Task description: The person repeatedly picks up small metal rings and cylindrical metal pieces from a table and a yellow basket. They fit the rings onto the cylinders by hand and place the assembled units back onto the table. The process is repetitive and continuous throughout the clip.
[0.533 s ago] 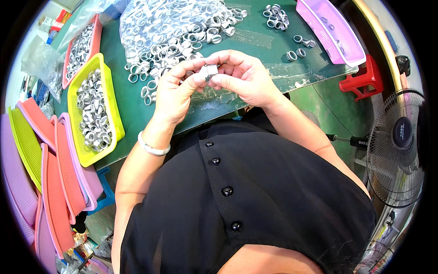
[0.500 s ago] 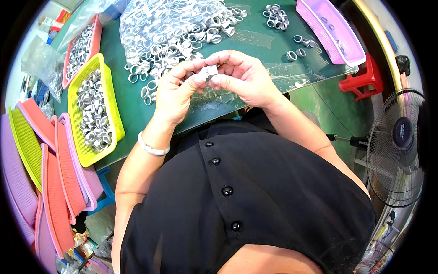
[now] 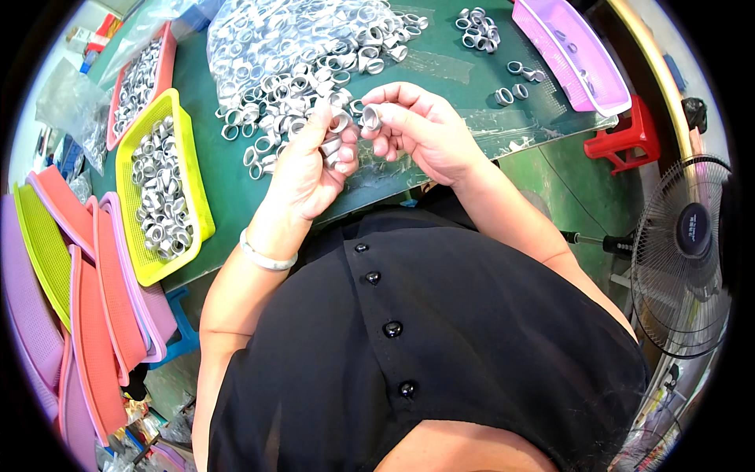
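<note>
Both hands are raised close together over the near edge of the green table (image 3: 440,90). My left hand (image 3: 308,175) is closed on a grey metal ring (image 3: 339,121) at its thumb tip. More grey metal pieces show among its curled lower fingers, partly hidden. Between the thumb and forefinger of my right hand (image 3: 429,134) is another grey ring (image 3: 370,119), its round opening in view. Just beyond the hands lies a big heap of similar rings (image 3: 303,82), part of it inside a clear plastic bag (image 3: 236,39).
At left, a yellow-green basket (image 3: 200,185) and a red basket (image 3: 167,59) hold many rings. Stacked empty baskets (image 3: 102,315) lean beside the table. Small ring groups (image 3: 478,31) lie near a purple basket (image 3: 578,86). A red stool (image 3: 625,138) and fan (image 3: 684,252) stand right.
The hands have drawn slightly apart. The piece that showed a flat square face between them is no longer seen that way; each hand now has a ring at its fingertips.
</note>
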Action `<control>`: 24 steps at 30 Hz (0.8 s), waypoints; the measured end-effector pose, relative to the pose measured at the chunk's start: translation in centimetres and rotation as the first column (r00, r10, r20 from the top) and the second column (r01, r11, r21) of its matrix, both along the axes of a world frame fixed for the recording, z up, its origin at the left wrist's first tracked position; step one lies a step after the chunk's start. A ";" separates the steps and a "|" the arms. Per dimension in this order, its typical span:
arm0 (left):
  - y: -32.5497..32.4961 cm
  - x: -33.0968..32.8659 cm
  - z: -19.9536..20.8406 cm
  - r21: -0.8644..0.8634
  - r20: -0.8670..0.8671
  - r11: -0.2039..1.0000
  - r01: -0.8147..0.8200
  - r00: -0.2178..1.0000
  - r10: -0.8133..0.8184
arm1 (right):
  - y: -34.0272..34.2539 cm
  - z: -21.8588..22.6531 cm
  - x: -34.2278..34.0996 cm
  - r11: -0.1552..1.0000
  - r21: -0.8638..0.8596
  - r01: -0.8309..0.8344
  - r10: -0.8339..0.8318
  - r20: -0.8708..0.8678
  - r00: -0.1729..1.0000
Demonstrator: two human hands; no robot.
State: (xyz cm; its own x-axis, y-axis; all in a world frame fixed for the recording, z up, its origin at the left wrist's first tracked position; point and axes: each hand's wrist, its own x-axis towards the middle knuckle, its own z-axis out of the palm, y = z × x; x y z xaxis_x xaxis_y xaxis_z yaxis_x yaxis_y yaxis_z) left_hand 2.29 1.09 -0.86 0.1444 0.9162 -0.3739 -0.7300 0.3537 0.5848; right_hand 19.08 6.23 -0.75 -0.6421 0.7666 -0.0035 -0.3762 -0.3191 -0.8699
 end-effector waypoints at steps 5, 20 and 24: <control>-0.3 0.9 0.4 -0.086 -0.011 0.996 0.009 1.000 -0.010 | 0.1 -0.5 0.0 0.981 -0.188 -0.045 0.038 -0.044 0.998; -1.1 -0.5 0.6 -0.045 0.073 0.999 0.003 0.997 0.000 | -0.3 0.9 -0.4 0.909 0.417 -0.014 -0.120 0.293 0.948; -2.2 -5.0 3.7 0.178 -0.070 0.971 -0.158 0.983 0.172 | 1.2 -0.9 0.0 0.695 0.717 -0.042 -0.412 0.446 0.795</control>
State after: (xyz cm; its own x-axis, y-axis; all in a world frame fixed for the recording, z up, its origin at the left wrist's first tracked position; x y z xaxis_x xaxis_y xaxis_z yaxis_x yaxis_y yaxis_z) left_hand -2.68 -1.11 2.85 -0.0394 0.9760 -0.2143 -0.7153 0.1222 0.6881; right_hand 19.06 7.41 -1.61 -0.5407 0.7993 0.2621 0.2407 0.4455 -0.8623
